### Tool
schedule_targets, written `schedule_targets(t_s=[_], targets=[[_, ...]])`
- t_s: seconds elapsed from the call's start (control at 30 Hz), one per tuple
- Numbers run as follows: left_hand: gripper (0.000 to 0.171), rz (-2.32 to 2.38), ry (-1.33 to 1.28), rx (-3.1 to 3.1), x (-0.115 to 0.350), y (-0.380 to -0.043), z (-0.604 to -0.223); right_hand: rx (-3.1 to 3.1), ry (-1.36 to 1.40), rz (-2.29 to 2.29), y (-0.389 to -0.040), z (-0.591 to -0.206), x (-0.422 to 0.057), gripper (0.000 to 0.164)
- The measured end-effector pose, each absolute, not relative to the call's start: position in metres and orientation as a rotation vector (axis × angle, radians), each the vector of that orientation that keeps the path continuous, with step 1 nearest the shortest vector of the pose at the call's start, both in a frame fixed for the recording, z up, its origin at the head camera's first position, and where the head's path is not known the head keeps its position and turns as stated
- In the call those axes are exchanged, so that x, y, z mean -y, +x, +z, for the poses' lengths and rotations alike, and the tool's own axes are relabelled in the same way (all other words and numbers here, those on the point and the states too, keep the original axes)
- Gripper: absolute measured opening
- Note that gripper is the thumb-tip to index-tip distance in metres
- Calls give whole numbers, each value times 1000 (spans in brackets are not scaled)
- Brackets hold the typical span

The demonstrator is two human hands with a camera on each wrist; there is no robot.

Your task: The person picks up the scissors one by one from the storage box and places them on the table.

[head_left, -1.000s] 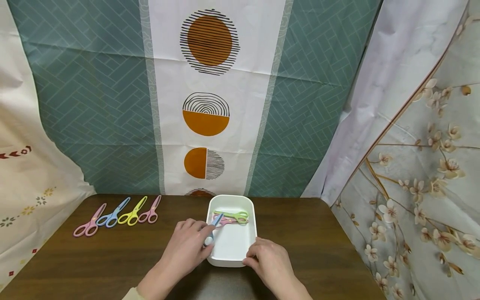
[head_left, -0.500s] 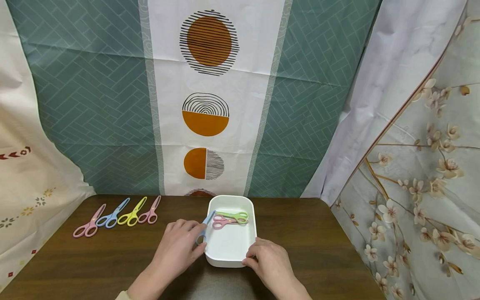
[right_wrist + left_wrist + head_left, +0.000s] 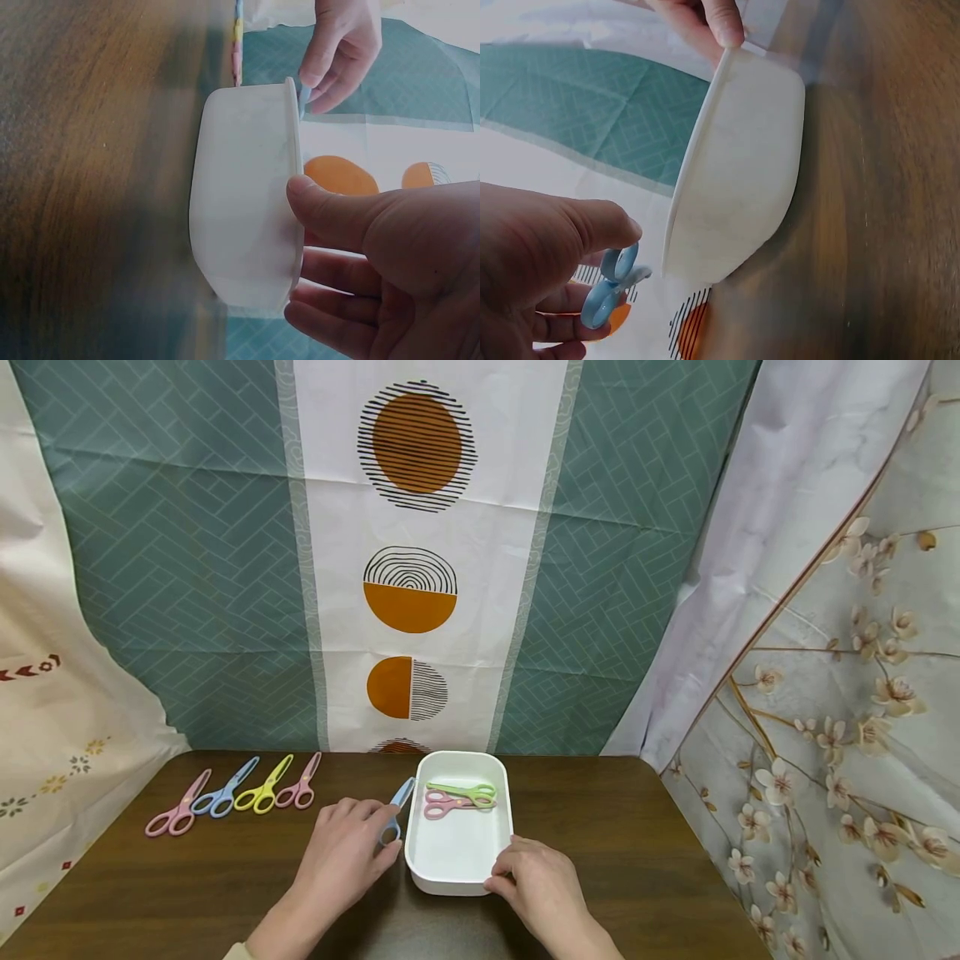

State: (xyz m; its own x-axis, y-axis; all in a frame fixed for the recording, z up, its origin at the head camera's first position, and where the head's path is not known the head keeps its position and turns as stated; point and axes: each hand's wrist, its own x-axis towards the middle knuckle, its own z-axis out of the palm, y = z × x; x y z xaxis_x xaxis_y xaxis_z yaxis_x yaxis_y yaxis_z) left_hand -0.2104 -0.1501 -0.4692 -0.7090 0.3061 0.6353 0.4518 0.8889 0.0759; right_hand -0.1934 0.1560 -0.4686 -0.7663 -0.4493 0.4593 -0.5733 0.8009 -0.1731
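My left hand (image 3: 341, 847) pinches a pair of blue scissors (image 3: 402, 793) by the handle loops, just outside the left wall of a white bin (image 3: 457, 887). In the left wrist view the blue scissors (image 3: 616, 279) hang between thumb and fingers, apart from the bin (image 3: 739, 150). The right hand (image 3: 543, 881) grips the bin's near right corner, its thumb (image 3: 307, 196) on the rim in the right wrist view. Inside the bin, toward the far end, green scissors (image 3: 480, 793) lie across pink scissors (image 3: 441, 806).
On the left of the dark wooden table (image 3: 637, 843) several scissors lie in a slanted row: pink (image 3: 180, 812), blue (image 3: 223, 795), yellow (image 3: 262, 793) and pink (image 3: 300, 789). A patterned green and white cloth (image 3: 412, 527) hangs behind the table; floral cloth (image 3: 825, 735) hangs at the right.
My left hand has carried the blue scissors leftward, from over the bin to beyond its left rim. The right hand stays at the bin's corner.
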Motion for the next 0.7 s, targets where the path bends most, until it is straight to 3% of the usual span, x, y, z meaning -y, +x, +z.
schedule_targets(t_s=[0.7], targets=[[41, -299, -384, 2534, 165, -218, -487, 2605, 758, 414, -192, -467, -155, 22]])
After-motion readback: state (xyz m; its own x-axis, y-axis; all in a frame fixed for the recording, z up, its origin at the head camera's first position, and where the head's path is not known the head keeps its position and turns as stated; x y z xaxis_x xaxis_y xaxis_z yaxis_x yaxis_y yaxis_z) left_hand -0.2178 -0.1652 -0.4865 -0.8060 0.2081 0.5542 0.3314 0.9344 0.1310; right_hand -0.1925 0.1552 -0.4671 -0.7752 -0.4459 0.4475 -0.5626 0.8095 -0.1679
